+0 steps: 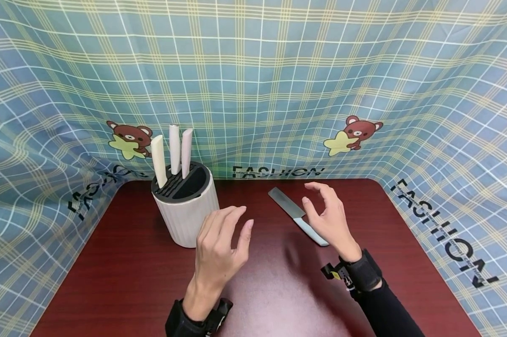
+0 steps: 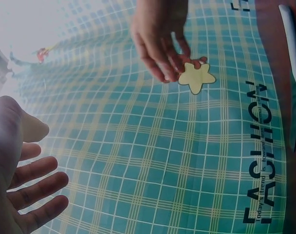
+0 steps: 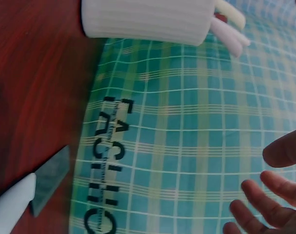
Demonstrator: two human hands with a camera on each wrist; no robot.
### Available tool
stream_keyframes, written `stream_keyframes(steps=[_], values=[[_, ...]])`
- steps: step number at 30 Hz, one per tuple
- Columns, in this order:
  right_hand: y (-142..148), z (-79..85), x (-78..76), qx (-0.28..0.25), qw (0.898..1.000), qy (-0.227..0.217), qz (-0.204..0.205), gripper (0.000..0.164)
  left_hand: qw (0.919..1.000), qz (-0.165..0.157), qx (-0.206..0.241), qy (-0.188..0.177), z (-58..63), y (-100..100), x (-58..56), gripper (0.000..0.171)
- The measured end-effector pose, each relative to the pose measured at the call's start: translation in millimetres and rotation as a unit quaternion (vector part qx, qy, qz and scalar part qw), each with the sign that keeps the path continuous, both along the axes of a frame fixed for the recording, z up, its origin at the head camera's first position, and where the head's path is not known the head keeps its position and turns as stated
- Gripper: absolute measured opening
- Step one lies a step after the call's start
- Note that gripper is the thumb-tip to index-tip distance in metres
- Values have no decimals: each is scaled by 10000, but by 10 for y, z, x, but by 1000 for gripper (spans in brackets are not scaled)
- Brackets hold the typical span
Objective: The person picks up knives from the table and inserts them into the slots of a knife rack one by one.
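A kitchen knife (image 1: 309,231) with a wide grey blade and a pale blue handle lies flat on the table (image 1: 262,290), blade pointing away to the left. Just right of its handle my right hand (image 1: 332,219) hovers with fingers loosely bent, holding nothing. My left hand (image 1: 220,245) is raised in front of the knife block (image 1: 185,222), thumb and fingers apart, with nothing between them. In the right wrist view the knife (image 3: 13,202) shows at the lower left, away from the fingertips (image 3: 255,195).
The white ribbed block has a black slotted top (image 1: 194,182). Three handles stand in it: cream (image 1: 158,159), white (image 1: 175,152) and pale pink (image 1: 187,152). A checked cloth (image 1: 253,93) with bears and lettering encloses the back and sides of the table.
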State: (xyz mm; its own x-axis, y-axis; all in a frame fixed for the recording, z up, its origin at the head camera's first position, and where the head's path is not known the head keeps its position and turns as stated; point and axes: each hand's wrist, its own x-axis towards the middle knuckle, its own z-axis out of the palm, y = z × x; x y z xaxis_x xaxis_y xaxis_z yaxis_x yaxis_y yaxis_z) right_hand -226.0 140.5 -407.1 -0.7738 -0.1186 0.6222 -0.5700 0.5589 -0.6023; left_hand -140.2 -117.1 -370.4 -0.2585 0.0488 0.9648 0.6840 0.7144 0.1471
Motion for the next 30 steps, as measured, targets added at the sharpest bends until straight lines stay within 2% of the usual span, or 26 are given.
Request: stream_keyframes(steps=[10,17,24,30], values=[[87,-247,-166,345,9948,-804,-526,33,10000,-20,-15,26,2,20,40,23],[153,-377,-239,668,9851,-1477,-577,36,9999,-113,16,-42,4,33,72,22],[209,-510,-272,994,9775,-1767,-587,38,9999,-143,35,-5,28,41,94,21],[224,-588,-297,1247,9667,-2110,-740,39,9999,-164,11,46,26,43,97,21]])
